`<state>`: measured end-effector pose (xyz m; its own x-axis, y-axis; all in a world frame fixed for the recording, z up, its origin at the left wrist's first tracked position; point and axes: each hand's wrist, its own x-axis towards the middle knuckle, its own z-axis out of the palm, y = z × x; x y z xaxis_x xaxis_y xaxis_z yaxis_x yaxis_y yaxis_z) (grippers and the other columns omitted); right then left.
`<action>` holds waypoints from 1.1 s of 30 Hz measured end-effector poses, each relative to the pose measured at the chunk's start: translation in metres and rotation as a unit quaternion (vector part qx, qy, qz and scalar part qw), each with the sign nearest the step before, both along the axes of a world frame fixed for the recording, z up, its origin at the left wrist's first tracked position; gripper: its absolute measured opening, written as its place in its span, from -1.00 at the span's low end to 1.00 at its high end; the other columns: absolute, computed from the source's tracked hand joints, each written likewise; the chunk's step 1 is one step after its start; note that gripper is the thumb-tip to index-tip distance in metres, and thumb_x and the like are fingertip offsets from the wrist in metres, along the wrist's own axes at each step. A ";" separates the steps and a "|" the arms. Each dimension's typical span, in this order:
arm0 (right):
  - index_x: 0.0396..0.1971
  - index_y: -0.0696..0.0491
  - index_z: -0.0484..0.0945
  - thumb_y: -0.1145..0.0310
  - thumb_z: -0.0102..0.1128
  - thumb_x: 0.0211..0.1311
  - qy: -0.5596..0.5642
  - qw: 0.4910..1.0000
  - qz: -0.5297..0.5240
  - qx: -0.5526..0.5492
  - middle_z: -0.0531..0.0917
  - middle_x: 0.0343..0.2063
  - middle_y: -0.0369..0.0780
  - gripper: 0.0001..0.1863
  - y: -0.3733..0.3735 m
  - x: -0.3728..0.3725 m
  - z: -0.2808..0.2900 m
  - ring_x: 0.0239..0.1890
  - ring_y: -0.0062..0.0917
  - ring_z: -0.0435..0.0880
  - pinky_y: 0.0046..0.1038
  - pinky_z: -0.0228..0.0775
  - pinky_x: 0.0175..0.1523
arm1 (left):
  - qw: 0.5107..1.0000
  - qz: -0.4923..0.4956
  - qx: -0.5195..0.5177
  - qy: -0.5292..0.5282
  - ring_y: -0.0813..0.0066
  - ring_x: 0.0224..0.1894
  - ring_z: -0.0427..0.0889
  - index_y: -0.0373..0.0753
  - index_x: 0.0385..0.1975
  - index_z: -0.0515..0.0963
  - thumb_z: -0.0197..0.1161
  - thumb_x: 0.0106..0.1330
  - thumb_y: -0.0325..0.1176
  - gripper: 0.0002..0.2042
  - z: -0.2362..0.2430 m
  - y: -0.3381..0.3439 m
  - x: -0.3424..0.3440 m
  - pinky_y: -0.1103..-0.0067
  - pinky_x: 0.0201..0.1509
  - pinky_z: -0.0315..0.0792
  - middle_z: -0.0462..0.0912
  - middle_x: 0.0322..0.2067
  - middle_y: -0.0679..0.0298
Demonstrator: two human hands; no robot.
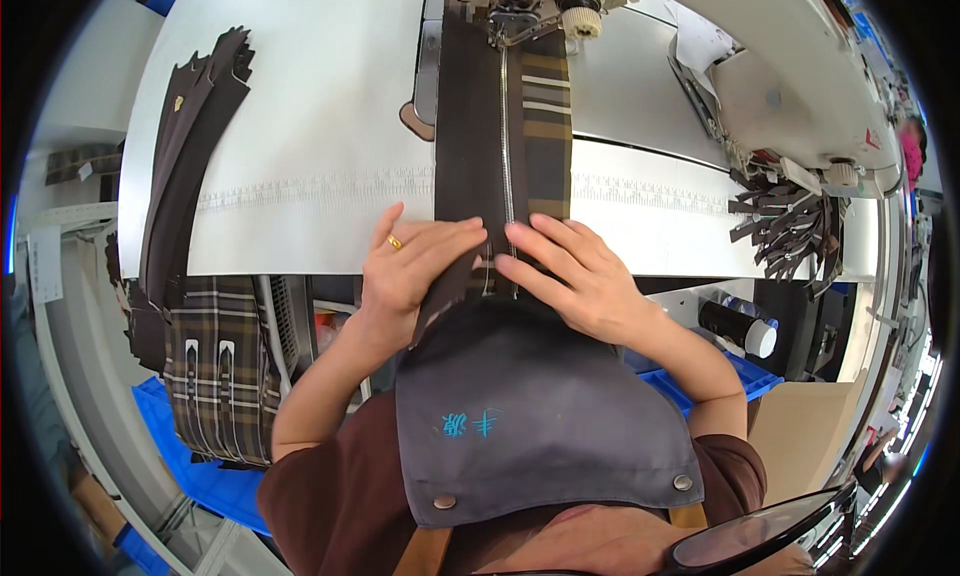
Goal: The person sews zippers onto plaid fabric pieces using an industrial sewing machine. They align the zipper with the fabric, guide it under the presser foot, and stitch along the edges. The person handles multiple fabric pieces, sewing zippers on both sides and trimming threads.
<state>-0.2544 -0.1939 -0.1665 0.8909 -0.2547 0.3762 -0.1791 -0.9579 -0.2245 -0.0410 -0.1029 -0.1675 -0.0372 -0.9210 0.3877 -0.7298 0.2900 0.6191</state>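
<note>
A long dark fabric piece (468, 126) runs from the sewing machine's presser foot (502, 38) toward me, with a metal zipper (506, 136) along it. Plaid fabric (547, 126) shows on its right. My left hand (420, 261), with a ring on one finger, is closed on a folded dark flap of this piece near the table's front edge. Beside it, my right hand (580, 276) lies with outstretched fingers on the fabric, its fingertips at the zipper. The tip of my left thumb is hidden by the cloth.
Dark fabric strips (200, 136) lie on the left of the white table (310, 96); plaid pieces (220, 366) hang below. A phone-like dark object (430, 56) sits left of the work. At right are scissors (695, 91), bundled zipper ends (795, 221) and a black bottle (735, 328).
</note>
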 end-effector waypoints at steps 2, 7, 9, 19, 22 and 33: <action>-0.13 0.01 0.57 0.43 0.16 -0.03 -0.014 0.999 -0.029 0.007 0.54 0.01 -0.22 -0.63 0.009 0.007 -0.005 0.11 -0.33 0.41 -0.34 0.31 0.08 | 1.000 0.012 -0.006 0.005 0.48 -0.19 0.61 -0.16 -0.18 0.59 0.27 0.08 -0.48 -0.73 -0.003 0.000 -0.003 0.42 0.32 -0.02 0.66 -0.19 0.33; -0.23 0.01 0.61 0.53 0.13 -0.19 -0.178 0.981 -0.058 0.052 0.58 -0.08 -0.23 -0.61 -0.001 -0.003 -0.012 0.01 -0.36 0.48 -0.35 0.27 0.08 | 0.999 0.008 -0.040 -0.035 0.48 -0.18 0.60 -0.16 -0.19 0.59 0.23 0.09 -0.33 -0.74 -0.010 0.000 -0.001 0.39 0.33 -0.09 0.66 -0.19 0.32; -0.21 0.02 0.60 0.52 0.15 -0.23 -0.139 0.987 -0.027 0.072 0.58 -0.14 -0.24 -0.58 0.002 0.000 -0.016 -0.03 -0.36 0.50 -0.32 0.26 0.09 | 0.999 0.006 -0.037 -0.033 0.48 -0.18 0.59 -0.16 -0.21 0.59 0.24 0.07 -0.33 -0.74 -0.012 0.001 0.000 0.36 0.33 -0.10 0.65 -0.19 0.32; -0.19 -0.11 0.62 0.24 0.29 -0.04 -0.058 0.996 -0.050 0.039 0.43 -0.27 -0.30 -0.67 0.014 0.009 -0.010 -0.15 -0.42 0.39 -0.40 0.20 -0.12 | 0.995 -0.004 -0.069 -0.075 0.49 -0.18 0.55 -0.07 -0.31 0.66 0.21 0.00 -0.37 -0.77 -0.012 0.002 -0.001 0.31 0.35 -0.16 0.63 -0.22 0.40; -0.20 -0.10 0.63 0.22 0.30 -0.04 -0.063 0.996 -0.051 0.037 0.43 -0.28 -0.30 -0.67 0.014 0.009 -0.012 -0.16 -0.43 0.38 -0.39 0.20 -0.13 | 0.994 -0.004 -0.073 -0.076 0.47 -0.18 0.54 -0.07 -0.29 0.66 0.20 0.00 -0.37 -0.75 -0.011 0.002 -0.001 0.31 0.35 -0.16 0.62 -0.23 0.40; -0.29 0.08 0.60 0.45 0.26 -0.12 -0.094 0.993 0.059 0.033 0.58 -0.27 -0.25 -0.72 0.004 -0.006 -0.013 -0.22 -0.39 0.54 -0.42 0.28 -0.19 | 0.988 -0.024 -0.084 -0.126 0.48 -0.22 0.57 -0.13 -0.20 0.65 0.11 0.09 -0.35 -0.72 -0.013 0.007 0.003 0.34 0.37 -0.17 0.62 -0.13 0.32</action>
